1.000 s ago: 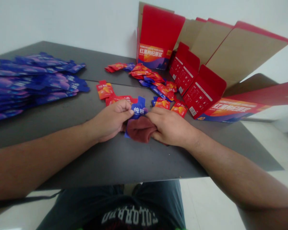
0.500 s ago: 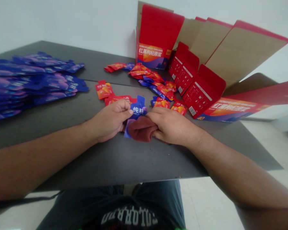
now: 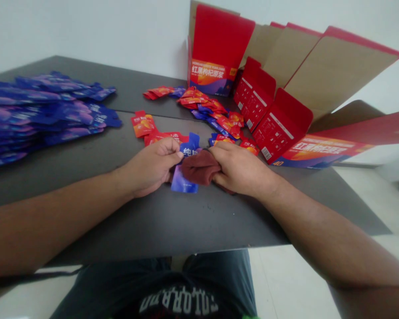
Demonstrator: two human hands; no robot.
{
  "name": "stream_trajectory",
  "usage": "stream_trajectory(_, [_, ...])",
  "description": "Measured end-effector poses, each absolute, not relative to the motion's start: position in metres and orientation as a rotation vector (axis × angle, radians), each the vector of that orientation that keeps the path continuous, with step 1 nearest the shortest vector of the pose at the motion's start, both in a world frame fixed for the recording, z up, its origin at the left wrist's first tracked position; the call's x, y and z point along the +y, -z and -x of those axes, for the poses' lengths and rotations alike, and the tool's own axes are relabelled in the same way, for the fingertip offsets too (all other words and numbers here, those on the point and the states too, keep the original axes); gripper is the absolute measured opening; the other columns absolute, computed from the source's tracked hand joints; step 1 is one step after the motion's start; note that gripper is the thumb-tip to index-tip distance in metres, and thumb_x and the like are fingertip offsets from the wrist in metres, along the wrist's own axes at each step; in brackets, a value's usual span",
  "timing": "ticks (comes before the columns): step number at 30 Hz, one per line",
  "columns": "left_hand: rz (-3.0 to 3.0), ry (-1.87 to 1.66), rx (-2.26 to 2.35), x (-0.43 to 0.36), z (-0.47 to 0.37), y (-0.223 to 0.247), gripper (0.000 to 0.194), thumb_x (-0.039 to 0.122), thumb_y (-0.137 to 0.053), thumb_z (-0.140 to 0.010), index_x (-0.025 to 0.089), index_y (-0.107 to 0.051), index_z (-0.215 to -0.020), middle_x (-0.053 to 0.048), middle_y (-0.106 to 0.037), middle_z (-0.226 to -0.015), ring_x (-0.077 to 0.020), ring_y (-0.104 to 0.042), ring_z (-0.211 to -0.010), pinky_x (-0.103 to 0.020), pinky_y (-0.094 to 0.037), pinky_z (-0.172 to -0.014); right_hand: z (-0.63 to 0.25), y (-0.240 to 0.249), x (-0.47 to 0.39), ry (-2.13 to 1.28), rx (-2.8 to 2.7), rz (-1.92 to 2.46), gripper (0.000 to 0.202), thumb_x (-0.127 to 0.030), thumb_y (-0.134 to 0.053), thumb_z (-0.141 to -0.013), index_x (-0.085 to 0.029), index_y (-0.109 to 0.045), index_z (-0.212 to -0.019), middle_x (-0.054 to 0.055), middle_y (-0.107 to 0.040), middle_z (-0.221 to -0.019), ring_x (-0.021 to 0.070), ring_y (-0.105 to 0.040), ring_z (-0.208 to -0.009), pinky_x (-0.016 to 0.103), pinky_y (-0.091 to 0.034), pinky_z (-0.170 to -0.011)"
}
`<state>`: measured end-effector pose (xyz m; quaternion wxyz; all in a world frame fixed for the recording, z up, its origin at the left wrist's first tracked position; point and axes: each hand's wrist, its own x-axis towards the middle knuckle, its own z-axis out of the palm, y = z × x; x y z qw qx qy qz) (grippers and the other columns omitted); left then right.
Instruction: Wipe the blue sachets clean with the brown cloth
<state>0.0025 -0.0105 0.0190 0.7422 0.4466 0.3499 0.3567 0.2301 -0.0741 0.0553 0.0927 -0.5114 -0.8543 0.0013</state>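
Note:
Between my hands is a blue sachet [image 3: 185, 179] with white characters, over the front part of the dark table. My left hand [image 3: 158, 166] pinches its left edge between thumb and fingers. A brown cloth [image 3: 201, 167] is bunched in my right hand [image 3: 241, 170], its folds lying against the sachet and covering part of the print. Just behind my left hand lie red sachets [image 3: 143, 124], and more red and blue sachets [image 3: 228, 126] are heaped beyond my right hand.
A large pile of blue sachets [image 3: 49, 110] covers the left of the grey table [image 3: 146, 226]. Open red boxes [image 3: 282, 126] with raised flaps stand at the right, and another red box [image 3: 213, 73] stands at the back by the wall.
The brown cloth and my right hand have shifted slightly up and to the right. More of the sachet's lower part shows. My left hand keeps its pinch.

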Motion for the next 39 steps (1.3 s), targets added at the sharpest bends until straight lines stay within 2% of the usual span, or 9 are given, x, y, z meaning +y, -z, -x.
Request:
stream_trajectory(4, [-1.083, -0.782, 0.828, -0.0109, -0.0024, -0.0203, 0.017, 0.010, -0.070, -0.091, 0.018, -0.059, -0.083, 0.000, -0.065, -0.070, -0.0134, -0.062, -0.059, -0.023, -0.056, -0.056, -0.2283, -0.0566, -0.0769, -0.127, -2.758, 1.230, 0.022, -0.019, -0.070, -0.096, -0.017, -0.072, -0.118, 0.011, -0.073, -0.115, 0.0274, -0.066, -0.106, 0.037, -0.050, -0.092])
stream_trajectory(10, [-1.063, -0.763, 0.840, -0.0097, -0.0027, -0.0192, 0.015, 0.013, -0.071, -0.092, 0.020, -0.059, -0.085, -0.002, -0.067, -0.074, -0.0190, -0.067, -0.064, -0.032, -0.061, -0.058, -0.2266, -0.0565, -0.0768, 0.034, -2.523, 1.566, 0.022, -0.020, -0.069, -0.095, -0.014, -0.071, -0.116, 0.014, -0.072, -0.112, 0.0292, -0.067, -0.102, 0.038, -0.050, -0.085])
stream_trajectory(16, [-1.086, -0.794, 0.794, -0.0086, -0.0022, -0.0157, 0.017, 0.011, -0.073, -0.090, 0.019, -0.060, -0.082, -0.002, -0.065, -0.073, -0.0145, -0.062, -0.062, -0.025, -0.055, -0.057, -0.2232, -0.0534, -0.0790, -0.086, -2.698, 1.291, 0.024, -0.019, -0.070, -0.096, -0.017, -0.070, -0.120, 0.011, -0.073, -0.115, 0.0271, -0.066, -0.107, 0.037, -0.051, -0.092])
stream_trajectory(21, [-1.068, -0.765, 0.854, -0.0087, -0.0032, -0.0178, 0.018, 0.013, -0.072, -0.089, 0.021, -0.057, -0.084, 0.000, -0.062, -0.069, -0.0170, -0.062, -0.057, -0.026, -0.052, -0.051, -0.2243, -0.0546, -0.0768, 0.052, -2.429, 1.672, 0.019, -0.024, -0.068, -0.098, -0.016, -0.069, -0.116, 0.013, -0.070, -0.111, 0.0281, -0.066, -0.101, 0.037, -0.051, -0.085])
stream_trajectory(26, [-1.102, -0.777, 0.829, -0.0087, -0.0028, -0.0165, 0.017, 0.014, -0.074, -0.089, 0.020, -0.059, -0.083, -0.001, -0.063, -0.073, -0.0147, -0.061, -0.061, -0.026, -0.054, -0.057, -0.2234, -0.0545, -0.0787, -0.083, -2.663, 1.360, 0.021, -0.020, -0.069, -0.095, -0.017, -0.069, -0.117, 0.010, -0.071, -0.112, 0.0272, -0.065, -0.105, 0.036, -0.051, -0.090])
stream_trajectory(32, [-1.078, -0.748, 0.883, -0.0104, -0.0039, -0.0199, 0.017, 0.012, -0.069, -0.091, 0.021, -0.056, -0.085, 0.000, -0.061, -0.070, -0.0161, -0.060, -0.057, -0.027, -0.053, -0.053, -0.2259, -0.0540, -0.0748, 0.056, -2.386, 1.721, 0.018, -0.025, -0.067, -0.097, -0.017, -0.067, -0.114, 0.012, -0.071, -0.113, 0.0275, -0.066, -0.101, 0.037, -0.051, -0.086])
stream_trajectory(37, [-1.108, -0.774, 0.850, -0.0111, -0.0034, -0.0209, 0.018, 0.011, -0.071, -0.090, 0.020, -0.057, -0.082, -0.001, -0.062, -0.072, -0.0147, -0.061, -0.062, -0.024, -0.052, -0.057, -0.2237, -0.0535, -0.0773, -0.056, -2.631, 1.431, 0.018, -0.022, -0.069, -0.095, -0.019, -0.068, -0.113, 0.010, -0.071, -0.111, 0.0276, -0.066, -0.107, 0.036, -0.051, -0.089])
stream_trajectory(39, [-1.101, -0.765, 0.842, -0.0107, -0.0028, -0.0204, 0.019, 0.012, -0.073, -0.090, 0.020, -0.057, -0.082, -0.001, -0.063, -0.073, -0.0160, -0.063, -0.062, -0.027, -0.054, -0.057, -0.2231, -0.0542, -0.0776, -0.042, -2.600, 1.484, 0.020, -0.022, -0.068, -0.096, -0.018, -0.068, -0.115, 0.011, -0.071, -0.112, 0.0280, -0.066, -0.106, 0.037, -0.051, -0.089])
